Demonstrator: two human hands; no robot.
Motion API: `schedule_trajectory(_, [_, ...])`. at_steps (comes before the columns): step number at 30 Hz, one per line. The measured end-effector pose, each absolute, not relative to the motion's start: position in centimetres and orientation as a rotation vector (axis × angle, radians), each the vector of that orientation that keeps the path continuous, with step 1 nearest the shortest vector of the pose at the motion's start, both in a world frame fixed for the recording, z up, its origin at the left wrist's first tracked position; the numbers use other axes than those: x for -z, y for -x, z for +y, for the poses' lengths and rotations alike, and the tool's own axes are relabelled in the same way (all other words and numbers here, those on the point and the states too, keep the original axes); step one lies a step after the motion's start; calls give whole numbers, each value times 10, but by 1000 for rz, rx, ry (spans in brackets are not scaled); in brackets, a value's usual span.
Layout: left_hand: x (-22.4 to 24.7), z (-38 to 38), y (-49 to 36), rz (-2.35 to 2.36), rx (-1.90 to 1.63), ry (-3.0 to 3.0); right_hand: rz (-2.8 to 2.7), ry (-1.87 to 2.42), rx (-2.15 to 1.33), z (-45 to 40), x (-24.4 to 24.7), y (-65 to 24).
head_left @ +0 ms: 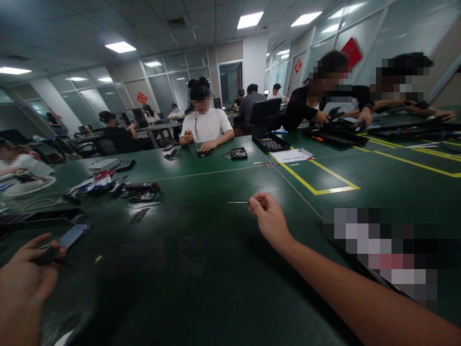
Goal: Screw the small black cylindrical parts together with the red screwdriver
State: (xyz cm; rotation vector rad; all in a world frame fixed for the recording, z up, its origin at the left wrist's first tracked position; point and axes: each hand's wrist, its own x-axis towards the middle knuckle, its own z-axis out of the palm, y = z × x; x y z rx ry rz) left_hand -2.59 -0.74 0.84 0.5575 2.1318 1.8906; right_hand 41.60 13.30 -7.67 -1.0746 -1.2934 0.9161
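My right hand (270,218) is raised over the green table, its fingers closed round the handle of a slim screwdriver (236,202). The thin metal shaft points left, and most of the handle is hidden in the fingers. At the lower left, my left hand (30,271) is turned partly upward with its fingers curled round a dark object (48,253). A flat grey-blue rectangular piece (74,235) extends beyond the fingers, seemingly part of that object. Blur keeps me from telling its kind.
Tangled black cables (144,193) and a pile of tools (97,184) lie at the left on the green table (201,298). Farther off are a black tray (270,142), a white paper (291,155) and yellow tape (336,190). A person in a white shirt (219,122) sits opposite; others work at right.
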Motion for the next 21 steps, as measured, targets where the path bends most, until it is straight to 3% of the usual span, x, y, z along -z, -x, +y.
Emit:
schedule_trajectory(3, [-6, 16, 0, 1817, -1964, -493, -1233, 1066, -933, 133, 77, -416])
schedule_trajectory(7, [0, 53, -46, 1642, -1800, -723, -1299, 1077, -938, 131, 75, -417])
schedule_trajectory(14, [37, 99, -140, 1850, -1019, -1634, -1417, 1106, -914, 125, 71, -418])
schedule_trajectory(21, [82, 127, -206, 1623, -1049, -1872, -1400, 1004, -902, 124, 70, -419])
